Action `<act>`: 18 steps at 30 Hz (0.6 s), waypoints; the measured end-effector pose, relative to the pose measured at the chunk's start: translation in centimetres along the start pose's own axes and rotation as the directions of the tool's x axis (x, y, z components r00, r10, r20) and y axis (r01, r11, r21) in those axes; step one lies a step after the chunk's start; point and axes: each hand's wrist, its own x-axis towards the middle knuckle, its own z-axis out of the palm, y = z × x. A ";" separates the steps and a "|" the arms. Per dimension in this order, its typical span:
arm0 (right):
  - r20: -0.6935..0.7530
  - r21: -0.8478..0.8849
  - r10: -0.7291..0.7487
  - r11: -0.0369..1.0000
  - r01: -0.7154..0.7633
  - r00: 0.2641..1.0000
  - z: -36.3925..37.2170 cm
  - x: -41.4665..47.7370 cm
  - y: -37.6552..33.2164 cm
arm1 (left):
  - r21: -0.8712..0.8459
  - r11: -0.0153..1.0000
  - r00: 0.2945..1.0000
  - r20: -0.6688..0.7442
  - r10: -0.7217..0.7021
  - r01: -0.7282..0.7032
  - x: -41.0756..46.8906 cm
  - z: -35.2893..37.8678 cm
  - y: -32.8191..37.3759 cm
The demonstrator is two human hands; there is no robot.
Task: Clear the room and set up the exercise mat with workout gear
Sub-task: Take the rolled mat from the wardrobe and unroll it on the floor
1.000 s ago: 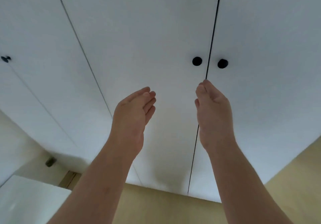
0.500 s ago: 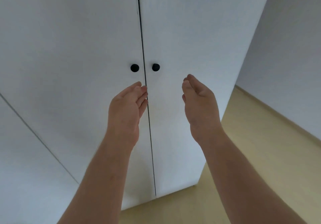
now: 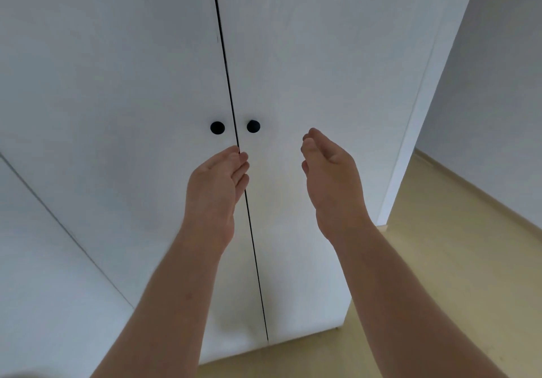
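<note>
White wardrobe (image 3: 132, 84), dead ahead: flat matte doors shut, with a round black left knob (image 3: 217, 127) and right knob (image 3: 253, 126) flanking the dark seam. Pale wood-look floor (image 3: 440, 289) and plain wall (image 3: 498, 114) at right. The left hand (image 3: 215, 184) is raised below the knobs and the right hand (image 3: 328, 178) right of them, fingers loosely together, holding nothing.

You face a white wardrobe (image 3: 322, 55) filling most of the frame, its two doors closed on a dark seam (image 3: 225, 55). At centre, a black knob (image 3: 217, 127) and its twin (image 3: 253, 126) flank that seam. A pale wood floor (image 3: 440, 275) meets a white wall (image 3: 498, 84) at right.
</note>
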 end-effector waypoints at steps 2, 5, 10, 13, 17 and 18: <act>0.014 -0.042 0.009 0.999 -0.008 1.000 0.1 0.6 -0.2 | 0.051 0.999 0.999 -0.030 0.011 -0.009 0.9 0.3 0.1; 0.052 -0.066 0.035 0.997 -0.032 0.998 0.1 1.1 -0.4 | 0.085 0.996 1.000 -0.016 0.026 -0.025 2.4 0.7 0.6; 0.115 -0.115 0.003 0.993 0.010 0.993 0.3 1.2 -1.2 | 0.136 0.990 0.998 -0.045 0.039 -0.032 4.8 1.4 0.8; 0.133 -0.125 0.029 0.992 -0.012 0.991 0.0 1.2 -1.4 | 0.089 0.996 0.990 -0.136 0.037 -0.025 5.9 1.4 1.1; 0.155 -0.111 0.050 0.993 -0.033 0.987 -0.5 1.2 -1.4 | -0.031 0.999 0.984 -0.176 0.026 -0.032 7.0 0.8 1.1; 0.162 -0.105 0.056 0.994 -0.039 0.985 -0.5 1.3 -1.3 | -0.050 0.998 0.984 -0.179 0.026 -0.035 7.1 0.9 1.2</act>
